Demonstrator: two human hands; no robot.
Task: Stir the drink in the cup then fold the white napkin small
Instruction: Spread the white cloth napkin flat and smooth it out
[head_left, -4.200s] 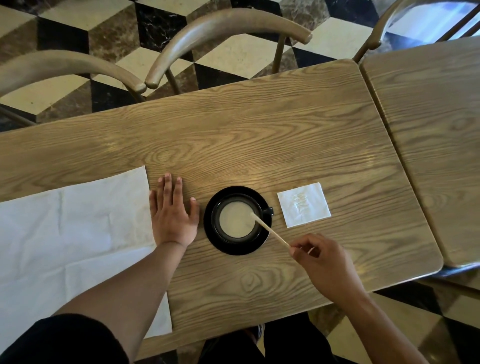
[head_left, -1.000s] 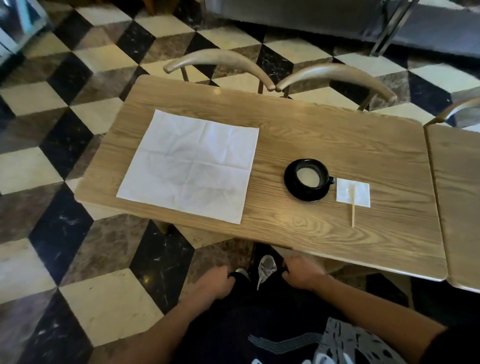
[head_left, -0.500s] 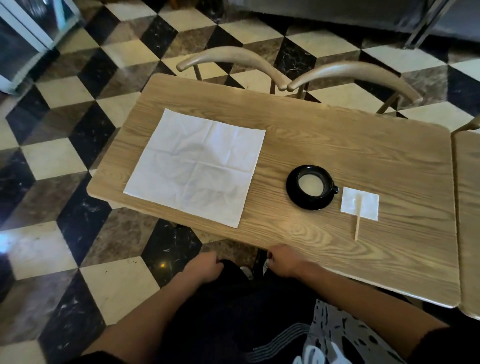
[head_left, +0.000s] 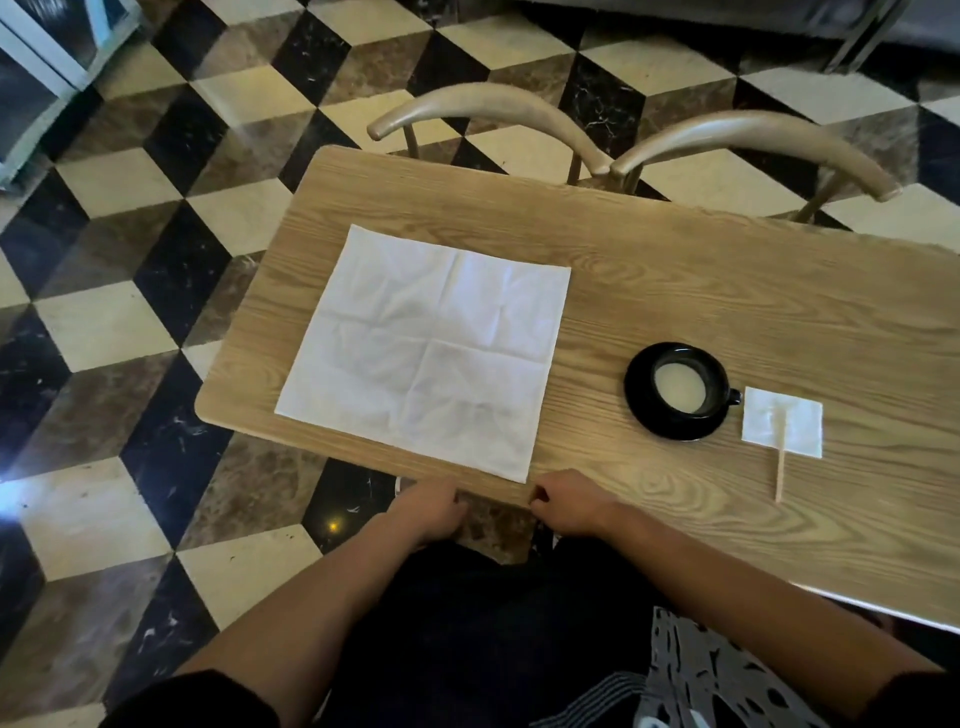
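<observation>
One black cup (head_left: 681, 383) on a black saucer (head_left: 655, 422), right of centre on the table; holds a pale, milky drink (head_left: 680, 386), handle to the right.
One large white napkin (head_left: 426, 348), unfolded, creased, flat on the left half of the table, near edge close to the table's near edge.
One small white napkin (head_left: 800, 422), just right of the saucer.
One wooden stir stick (head_left: 779, 457), lying across the small napkin, near end on bare wood.
Two hands at the table's near edge: left hand (head_left: 432, 512) and right hand (head_left: 571, 505), fingers curled under; whether they grip the edge cannot be told.
One wooden table (head_left: 727, 291).
Two curved wooden chair backs (head_left: 488, 111) on the far side.
Floor (head_left: 114, 322): black, brown and cream tiles.
</observation>
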